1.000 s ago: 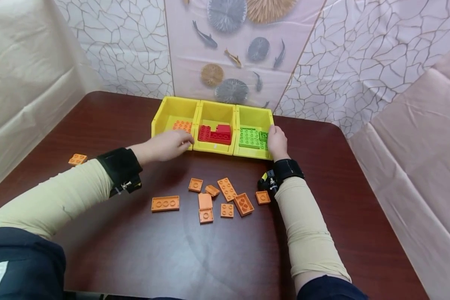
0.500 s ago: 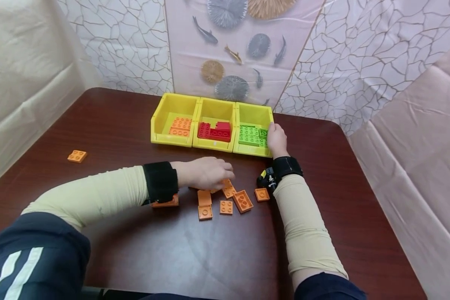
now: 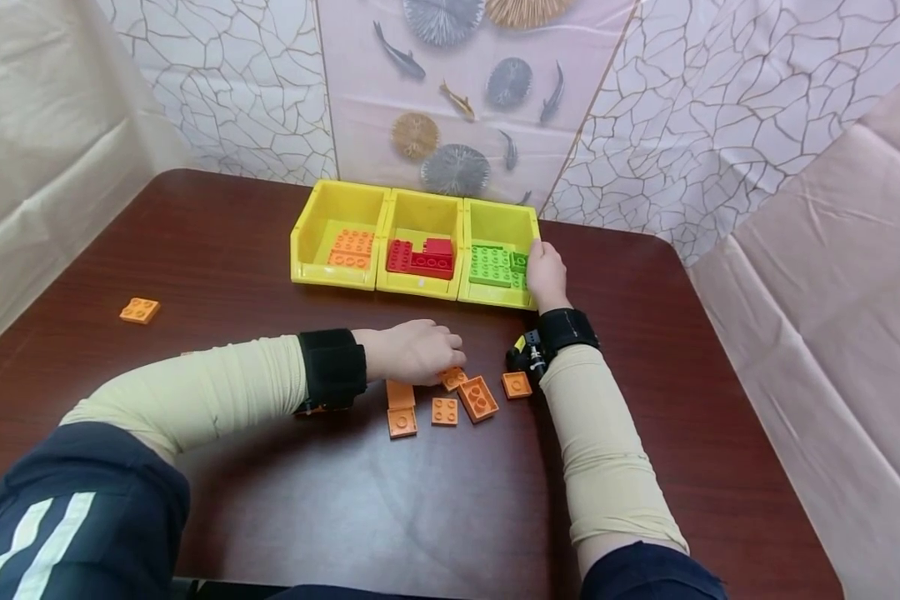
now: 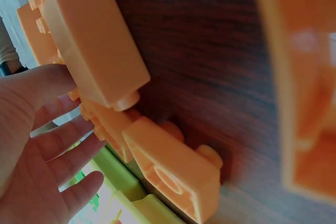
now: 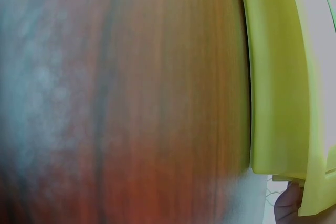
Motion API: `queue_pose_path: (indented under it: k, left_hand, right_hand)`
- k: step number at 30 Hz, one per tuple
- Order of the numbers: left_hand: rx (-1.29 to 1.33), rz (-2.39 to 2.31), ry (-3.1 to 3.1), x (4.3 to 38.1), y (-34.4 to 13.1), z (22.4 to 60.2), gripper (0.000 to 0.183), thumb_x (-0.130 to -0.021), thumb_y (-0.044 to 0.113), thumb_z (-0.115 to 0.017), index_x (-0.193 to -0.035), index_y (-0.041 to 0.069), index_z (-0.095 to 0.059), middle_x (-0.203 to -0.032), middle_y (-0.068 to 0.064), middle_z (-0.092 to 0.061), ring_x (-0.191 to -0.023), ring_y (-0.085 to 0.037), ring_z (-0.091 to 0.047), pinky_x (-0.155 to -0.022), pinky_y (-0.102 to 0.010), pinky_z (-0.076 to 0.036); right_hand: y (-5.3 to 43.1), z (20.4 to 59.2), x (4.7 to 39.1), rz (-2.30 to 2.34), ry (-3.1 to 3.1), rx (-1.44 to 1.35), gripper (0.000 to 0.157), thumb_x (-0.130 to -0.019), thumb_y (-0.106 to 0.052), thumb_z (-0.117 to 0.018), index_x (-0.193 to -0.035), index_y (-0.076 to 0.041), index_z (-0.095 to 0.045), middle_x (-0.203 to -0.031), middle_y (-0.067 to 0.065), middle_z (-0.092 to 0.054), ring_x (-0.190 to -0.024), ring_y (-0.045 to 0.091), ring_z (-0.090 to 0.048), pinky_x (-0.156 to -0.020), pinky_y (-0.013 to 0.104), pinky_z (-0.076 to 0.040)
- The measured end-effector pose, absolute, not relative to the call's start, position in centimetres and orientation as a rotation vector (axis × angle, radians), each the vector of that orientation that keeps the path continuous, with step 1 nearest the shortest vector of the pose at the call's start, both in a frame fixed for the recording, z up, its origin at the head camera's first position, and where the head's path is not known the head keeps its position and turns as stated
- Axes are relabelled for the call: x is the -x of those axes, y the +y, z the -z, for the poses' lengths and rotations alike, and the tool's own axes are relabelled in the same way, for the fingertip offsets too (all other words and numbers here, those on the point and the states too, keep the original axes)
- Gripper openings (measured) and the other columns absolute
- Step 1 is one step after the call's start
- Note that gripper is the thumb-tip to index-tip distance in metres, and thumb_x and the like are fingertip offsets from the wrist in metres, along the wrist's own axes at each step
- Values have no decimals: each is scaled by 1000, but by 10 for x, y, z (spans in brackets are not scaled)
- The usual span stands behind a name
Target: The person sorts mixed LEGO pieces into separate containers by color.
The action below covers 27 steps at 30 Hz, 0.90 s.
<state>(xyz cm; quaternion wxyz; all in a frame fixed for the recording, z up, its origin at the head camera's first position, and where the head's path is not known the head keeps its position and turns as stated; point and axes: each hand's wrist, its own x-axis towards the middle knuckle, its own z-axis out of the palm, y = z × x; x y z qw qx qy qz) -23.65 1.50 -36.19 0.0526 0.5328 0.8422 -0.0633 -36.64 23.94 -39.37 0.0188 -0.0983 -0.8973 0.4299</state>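
My left hand (image 3: 417, 352) is low over the cluster of loose orange toy bricks. Its fingertips reach a studded orange brick (image 3: 453, 379), partly hidden by the hand. In the left wrist view the fingers are loosely spread beside the studs, and the thumb lies at a smooth-sided orange brick (image 4: 94, 40); a hollow-bottomed brick (image 4: 176, 169) sits in front. At the right end of the row of yellow bins, my right hand (image 3: 547, 277) grips the side wall of the bin (image 3: 499, 218) with green bricks (image 3: 491, 265). Part of that hand (image 5: 289, 203) shows past the bin's edge.
The left bin (image 3: 348, 200) contains orange bricks (image 3: 351, 248), the middle bin (image 3: 423, 204) red ones (image 3: 420, 260). More orange bricks lie nearby: a square one (image 3: 444, 412), a hollow one (image 3: 477, 398) and one by the right wrist (image 3: 516, 385). Another brick (image 3: 139, 311) lies far left.
My left hand has moved from the left bin rightward and nearer, down to the loose bricks, where it stays over the last half second. The right hand keeps its hold on the bin.
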Motion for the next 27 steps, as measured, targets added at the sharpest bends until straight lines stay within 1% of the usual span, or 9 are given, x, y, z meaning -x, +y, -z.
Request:
queue_pose_path:
  k: [4,7,11,14,17,20,22,25,27]
  left_hand:
    - [-1626,154,2593,240,7,360,20,-89,22,-61,-106,12,-64,-95,-2,-58,-88,-20,-55,-75,-35,-45]
    - [-1636,104,2644,243,-5,357,24,-88,23,-62,-110,12,-62,-98,-2,-58,-90,-19,-55,-78,-35,-45]
    - [-1655,16,2730,246,-25,346,31,-86,26,-67,-112,11,-62,-103,-3,-60,-93,-19,-56,-82,-35,-46]
    - [-1621,-71,2803,251,-42,337,33,-83,26,-71,-110,9,-62,-99,-5,-60,-90,-20,-57,-80,-35,-47]
    - [-1522,-115,2879,259,-60,330,33,-82,26,-72,-107,8,-62,-93,-5,-57,-82,-20,-55,-75,-34,-48]
    - [-1410,-127,2937,269,-76,325,35,-81,28,-73,-107,7,-61,-91,-5,-54,-79,-21,-53,-71,-34,-48]
    - [-1325,-144,2992,278,-85,322,34,-82,28,-72,-106,7,-61,-91,-6,-54,-79,-22,-53,-70,-35,-48]
    - [-1126,-187,3086,298,-99,321,35,-87,28,-66,-112,5,-60,-96,-10,-54,-83,-25,-53,-71,-39,-48]
    - [-938,-232,3118,315,-106,321,37,-91,27,-61,-118,2,-57,-103,-13,-53,-91,-28,-53,-77,-43,-47]
  right_hand:
    - [238,393,365,-1337,-2789,301,56,-101,-43,-17,-138,-8,-40,-109,16,-50,-94,30,-48,-85,42,-39]
    - [238,392,364,-1342,-2787,304,56,-101,-44,-17,-137,-8,-41,-107,16,-50,-92,29,-48,-84,41,-39]
    - [238,390,364,-1342,-2785,305,55,-101,-43,-18,-136,-8,-41,-105,15,-49,-90,29,-48,-83,41,-40]
    - [238,389,365,-1334,-2778,311,55,-101,-42,-18,-136,-8,-42,-105,16,-49,-91,30,-48,-84,41,-39]
    - [238,387,366,-1334,-2771,330,55,-101,-42,-18,-137,-8,-41,-106,16,-49,-92,29,-47,-85,41,-39]
    - [239,387,366,-1340,-2780,347,55,-101,-43,-18,-138,-9,-40,-107,15,-49,-93,29,-47,-86,41,-39]
    - [239,388,365,-1344,-2784,351,56,-101,-44,-18,-138,-9,-40,-108,15,-49,-94,29,-48,-86,41,-39]
    - [238,389,365,-1348,-2787,354,56,-101,-44,-18,-138,-9,-40,-110,15,-50,-95,29,-48,-86,41,-39]
    - [238,390,365,-1351,-2786,361,55,-101,-43,-18,-138,-8,-40,-110,15,-50,-96,29,-48,-87,41,-39]
